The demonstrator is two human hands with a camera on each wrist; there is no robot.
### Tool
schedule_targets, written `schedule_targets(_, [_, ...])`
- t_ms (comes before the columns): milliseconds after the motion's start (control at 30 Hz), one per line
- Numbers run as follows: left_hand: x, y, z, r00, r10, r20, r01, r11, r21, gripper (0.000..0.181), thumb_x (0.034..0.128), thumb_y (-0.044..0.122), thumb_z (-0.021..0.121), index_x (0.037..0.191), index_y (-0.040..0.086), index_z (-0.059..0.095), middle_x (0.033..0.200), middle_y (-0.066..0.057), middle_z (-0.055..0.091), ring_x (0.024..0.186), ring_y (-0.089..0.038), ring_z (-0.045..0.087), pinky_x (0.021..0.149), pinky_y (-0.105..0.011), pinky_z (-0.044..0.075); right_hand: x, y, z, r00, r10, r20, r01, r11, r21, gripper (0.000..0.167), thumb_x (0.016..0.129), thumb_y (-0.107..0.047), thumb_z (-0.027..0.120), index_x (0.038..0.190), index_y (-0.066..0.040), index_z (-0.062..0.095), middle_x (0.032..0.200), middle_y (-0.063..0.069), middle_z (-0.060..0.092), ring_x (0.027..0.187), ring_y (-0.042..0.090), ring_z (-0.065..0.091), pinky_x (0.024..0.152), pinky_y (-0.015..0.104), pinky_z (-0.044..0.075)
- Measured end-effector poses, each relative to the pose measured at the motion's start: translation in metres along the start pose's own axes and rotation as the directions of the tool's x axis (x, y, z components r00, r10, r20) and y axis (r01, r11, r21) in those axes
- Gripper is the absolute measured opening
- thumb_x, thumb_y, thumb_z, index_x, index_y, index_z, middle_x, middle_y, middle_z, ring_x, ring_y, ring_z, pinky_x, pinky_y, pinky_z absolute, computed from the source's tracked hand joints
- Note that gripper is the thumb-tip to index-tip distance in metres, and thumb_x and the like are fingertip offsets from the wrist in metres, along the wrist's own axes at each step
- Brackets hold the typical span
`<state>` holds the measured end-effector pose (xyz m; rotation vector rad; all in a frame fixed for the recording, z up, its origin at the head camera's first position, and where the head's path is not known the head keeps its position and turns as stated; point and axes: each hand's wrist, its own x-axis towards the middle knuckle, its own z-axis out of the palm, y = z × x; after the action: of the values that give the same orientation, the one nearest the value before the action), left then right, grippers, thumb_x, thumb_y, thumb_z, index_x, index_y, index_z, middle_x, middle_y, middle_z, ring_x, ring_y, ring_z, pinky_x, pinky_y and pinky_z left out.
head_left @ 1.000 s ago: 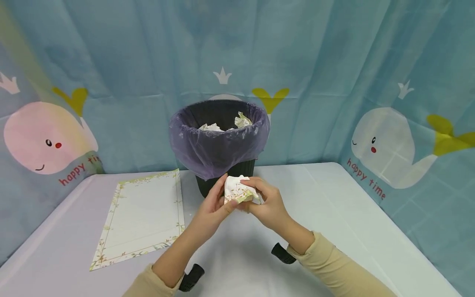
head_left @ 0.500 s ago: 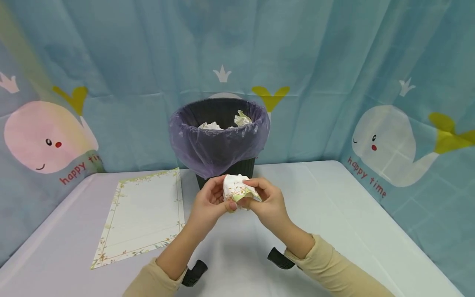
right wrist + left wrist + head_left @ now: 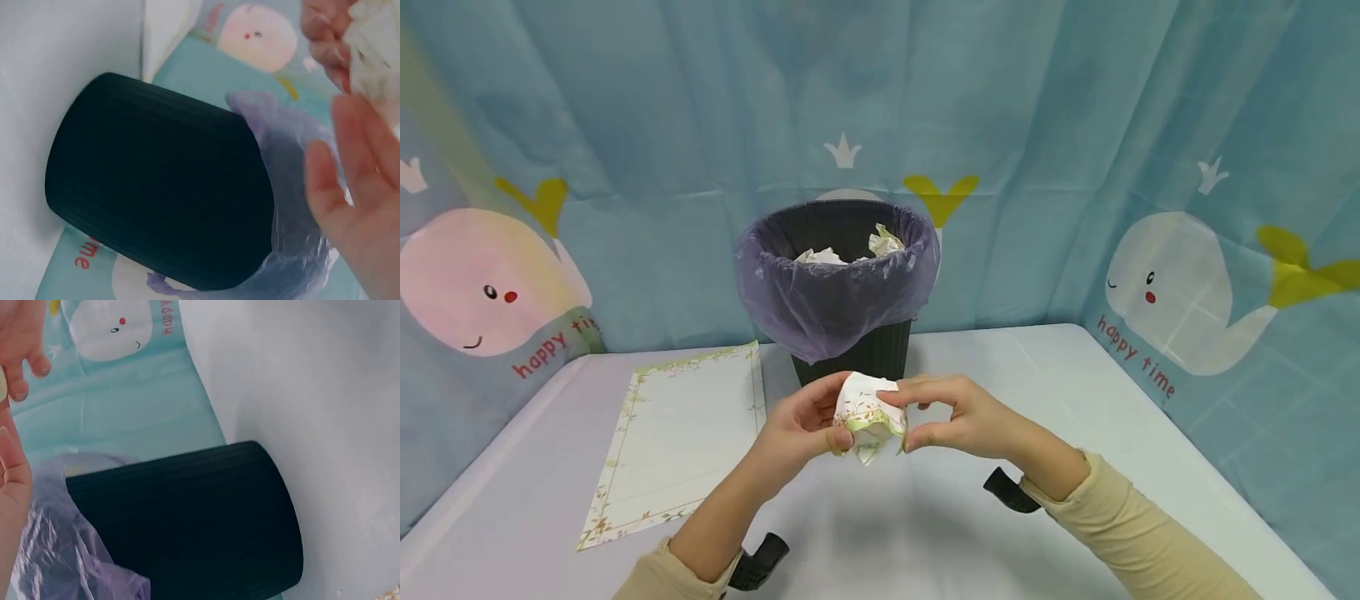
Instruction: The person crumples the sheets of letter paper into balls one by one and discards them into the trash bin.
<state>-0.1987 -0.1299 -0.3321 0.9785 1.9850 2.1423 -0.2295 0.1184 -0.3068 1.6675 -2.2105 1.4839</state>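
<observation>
My left hand [image 3: 793, 429] grips a crumpled sheet of paper [image 3: 867, 408], white with a leafy border, thumb in front and fingers behind. At its right side is my right hand [image 3: 962, 417]: the extended fingers lie against the paper's top and the thumb is at its lower right edge. The right wrist view shows this right hand [image 3: 365, 194] blurred, thumb and fingers spread apart, beside the paper [image 3: 378, 53]. Just behind both hands stands a dark bin [image 3: 880, 350] lined with a purple bag [image 3: 842, 296]. In the left wrist view, the paper is almost wholly cut off.
Flat on the table [image 3: 1045, 400] at left lies a bordered sheet of paper [image 3: 685, 433]. Crumpled papers [image 3: 822, 256] sit inside the bin's mouth. Black wrist mounts [image 3: 758, 562] hang under both forearms. A blue whale-print curtain [image 3: 1015, 108] encloses the back and sides.
Both hands have come lower with the crumpled paper. My right hand has loosened and its forearm has swung out to the right, while the left keeps its grip. The view has shifted slightly.
</observation>
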Motion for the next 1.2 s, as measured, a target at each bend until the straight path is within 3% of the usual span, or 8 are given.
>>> schedule_targets(200, [-0.001, 0.002, 0.008, 1.0, 0.013, -0.017, -0.013, 1.0, -0.007, 0.079, 0.0811, 0.03, 0.076, 0.132, -0.018, 0.04, 0.118, -0.016, 0.056, 0.102, -0.015, 0.057, 0.085, -0.022, 0.05, 0.003, -0.003, 0.012, 0.993, 0.0, -0.12, 0.003, 1.0, 0.022, 0.03, 0.077, 0.013, 0.072, 0.104, 0.006, 0.063, 0.119, 0.026, 0.058, 0.109, 0.022, 0.056, 0.08, 0.033, 0.052])
schedule_targets(533, [-0.006, -0.007, 0.026, 0.97, 0.069, -0.235, -0.049, 0.995, 0.087, 0.058, 0.079, 0.011, 0.079, 0.121, -0.015, 0.048, 0.108, -0.016, 0.058, 0.094, -0.015, 0.056, 0.081, -0.019, 0.049, 0.001, 0.006, 0.039, 0.938, 0.163, -0.305, -0.056, 0.942, 0.332, 0.011, 0.085, 0.015, 0.056, 0.094, 0.021, 0.054, 0.122, 0.042, 0.049, 0.105, 0.013, 0.059, 0.077, 0.024, 0.053])
schedule_targets(633, [-0.004, -0.006, 0.028, 0.966, 0.013, -0.256, 0.003, 0.998, 0.063, 0.053, 0.0807, 0.0, 0.076, 0.123, -0.014, 0.047, 0.108, -0.016, 0.058, 0.093, -0.015, 0.057, 0.08, -0.02, 0.05, 0.001, 0.005, 0.041, 0.929, 0.127, -0.347, -0.06, 0.978, 0.198, 0.01, 0.087, 0.014, 0.055, 0.096, 0.019, 0.058, 0.124, 0.037, 0.053, 0.108, 0.014, 0.059, 0.081, 0.025, 0.052])
schedule_targets(733, [-0.004, -0.004, 0.027, 0.962, -0.09, -0.257, 0.088, 0.996, -0.02, 0.053, 0.0838, 0.001, 0.073, 0.125, -0.014, 0.044, 0.106, -0.013, 0.058, 0.092, -0.015, 0.06, 0.079, -0.022, 0.052, 0.003, 0.006, 0.036, 0.94, -0.086, -0.332, 0.048, 0.992, -0.12, 0.013, 0.089, 0.011, 0.057, 0.099, 0.009, 0.065, 0.118, 0.026, 0.059, 0.106, 0.021, 0.057, 0.082, 0.029, 0.051])
schedule_targets(833, [-0.003, -0.003, 0.026, 0.955, -0.171, -0.244, 0.153, 0.984, -0.09, 0.056, 0.085, 0.006, 0.073, 0.127, -0.014, 0.042, 0.103, -0.009, 0.059, 0.09, -0.014, 0.062, 0.078, -0.023, 0.052, 0.007, 0.006, 0.03, 0.899, -0.344, -0.273, 0.219, 0.89, -0.401, 0.014, 0.096, 0.0, 0.055, 0.104, 0.001, 0.067, 0.103, 0.014, 0.061, 0.093, 0.025, 0.055, 0.075, 0.03, 0.05])
schedule_targets(1033, [-0.001, -0.002, 0.026, 0.957, -0.174, -0.234, 0.151, 0.982, -0.111, 0.059, 0.0863, 0.011, 0.073, 0.128, -0.015, 0.041, 0.104, -0.011, 0.059, 0.091, -0.015, 0.063, 0.079, -0.023, 0.052, 0.015, 0.005, 0.028, 0.786, -0.576, -0.223, 0.395, 0.747, -0.535, 0.017, 0.101, -0.008, 0.05, 0.096, -0.003, 0.065, 0.083, 0.007, 0.057, 0.074, 0.02, 0.05, 0.063, 0.026, 0.045])
schedule_targets(1133, [-0.002, -0.002, 0.027, 0.944, -0.175, -0.281, 0.156, 0.984, -0.089, 0.052, 0.0873, 0.004, 0.07, 0.128, -0.013, 0.042, 0.106, -0.013, 0.058, 0.091, -0.015, 0.062, 0.078, -0.022, 0.052, 0.014, 0.005, 0.03, 0.814, -0.544, -0.205, 0.386, 0.769, -0.51, 0.02, 0.101, -0.007, 0.048, 0.097, -0.001, 0.067, 0.091, 0.011, 0.06, 0.082, 0.024, 0.054, 0.07, 0.03, 0.048])
schedule_targets(1200, [-0.003, -0.002, 0.026, 0.94, -0.153, -0.305, 0.147, 0.988, -0.043, 0.048, 0.0859, -0.002, 0.069, 0.126, -0.012, 0.044, 0.107, -0.014, 0.058, 0.091, -0.015, 0.06, 0.079, -0.021, 0.052, 0.01, 0.004, 0.032, 0.853, -0.475, -0.216, 0.352, 0.829, -0.434, 0.017, 0.099, -0.004, 0.052, 0.099, 0.001, 0.068, 0.097, 0.014, 0.062, 0.088, 0.026, 0.056, 0.074, 0.033, 0.05])
